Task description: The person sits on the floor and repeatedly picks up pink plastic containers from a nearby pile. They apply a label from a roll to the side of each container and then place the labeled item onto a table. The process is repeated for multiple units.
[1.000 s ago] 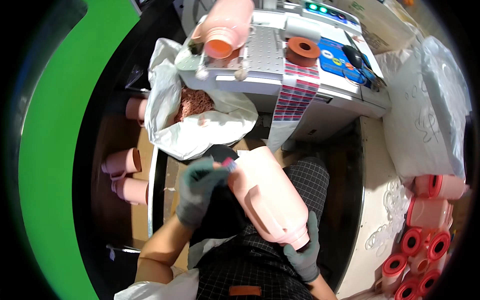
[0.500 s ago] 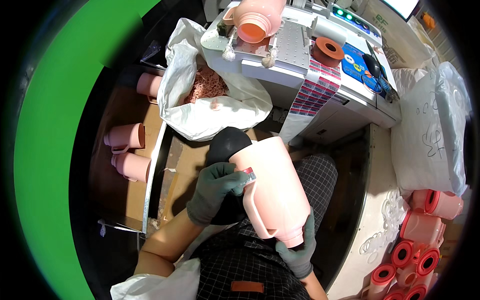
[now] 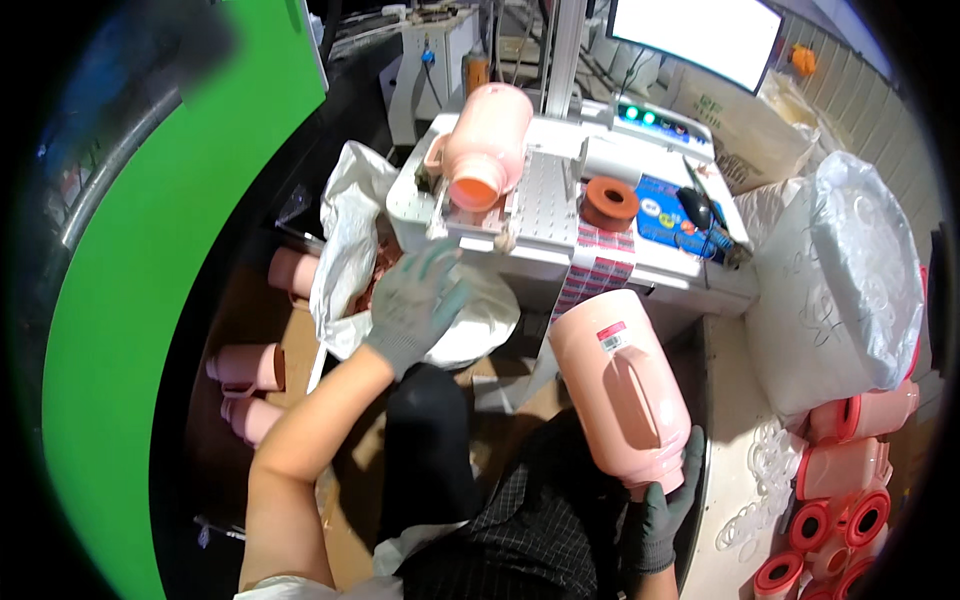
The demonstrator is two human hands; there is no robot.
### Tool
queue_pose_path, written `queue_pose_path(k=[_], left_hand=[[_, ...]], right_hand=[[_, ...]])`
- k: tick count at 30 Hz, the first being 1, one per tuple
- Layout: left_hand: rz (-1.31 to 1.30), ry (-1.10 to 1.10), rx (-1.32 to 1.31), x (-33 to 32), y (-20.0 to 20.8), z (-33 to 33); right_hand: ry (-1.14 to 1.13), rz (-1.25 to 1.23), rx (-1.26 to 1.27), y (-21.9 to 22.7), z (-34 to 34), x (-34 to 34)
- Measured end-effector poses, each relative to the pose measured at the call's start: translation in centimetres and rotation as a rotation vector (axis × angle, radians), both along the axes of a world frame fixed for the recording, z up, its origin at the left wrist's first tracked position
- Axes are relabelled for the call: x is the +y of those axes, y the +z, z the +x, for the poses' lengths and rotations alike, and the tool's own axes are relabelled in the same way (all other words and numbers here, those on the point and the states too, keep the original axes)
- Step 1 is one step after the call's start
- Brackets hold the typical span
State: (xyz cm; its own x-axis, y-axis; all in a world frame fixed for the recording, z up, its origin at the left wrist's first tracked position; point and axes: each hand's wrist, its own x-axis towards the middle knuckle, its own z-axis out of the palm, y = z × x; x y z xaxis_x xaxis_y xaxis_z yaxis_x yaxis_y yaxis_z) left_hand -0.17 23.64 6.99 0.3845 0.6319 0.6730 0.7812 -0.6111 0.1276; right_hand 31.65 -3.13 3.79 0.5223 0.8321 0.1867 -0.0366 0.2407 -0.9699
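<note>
My right hand, in a grey-green glove, is closed round the neck of a pink plastic jug, which tilts with its neck toward me. A red and white label lies on the jug's wall just above its handle. My left hand, gloved alike and a little blurred, is held out with fingers apart and nothing in it. It hovers over a white sack, below the machine's front edge. Another pink jug rests on the perforated plate of that machine, its orange-lit mouth facing me.
A brown tape roll stands on the machine, beside a hanging strip of labels. Several pink jugs lie in a box at left. More pink parts and a plastic-lined white sack are at right.
My left hand has let go of the label, which is now on the jug, and moved up toward the machine. My right hand has carried the jug rightward. The view has tilted up.
</note>
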Motion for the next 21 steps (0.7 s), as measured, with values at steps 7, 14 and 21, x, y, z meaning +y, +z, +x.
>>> queue_pose_path(k=[7,14,21], left_hand=[[0.226,0.122,0.399,11.4,1.0,1.4],[0.321,-0.486,0.029,-12.8,8.5,-2.4],[-0.655,-0.441,-0.367,-17.3,-0.9,-0.6]], right_hand=[[-0.086,0.112,-0.28,3.7,1.1,6.0],[-0.067,0.233,-1.035,7.4,-1.0,18.8],[-0.118,0.185,-1.521,7.4,-12.7,33.8]])
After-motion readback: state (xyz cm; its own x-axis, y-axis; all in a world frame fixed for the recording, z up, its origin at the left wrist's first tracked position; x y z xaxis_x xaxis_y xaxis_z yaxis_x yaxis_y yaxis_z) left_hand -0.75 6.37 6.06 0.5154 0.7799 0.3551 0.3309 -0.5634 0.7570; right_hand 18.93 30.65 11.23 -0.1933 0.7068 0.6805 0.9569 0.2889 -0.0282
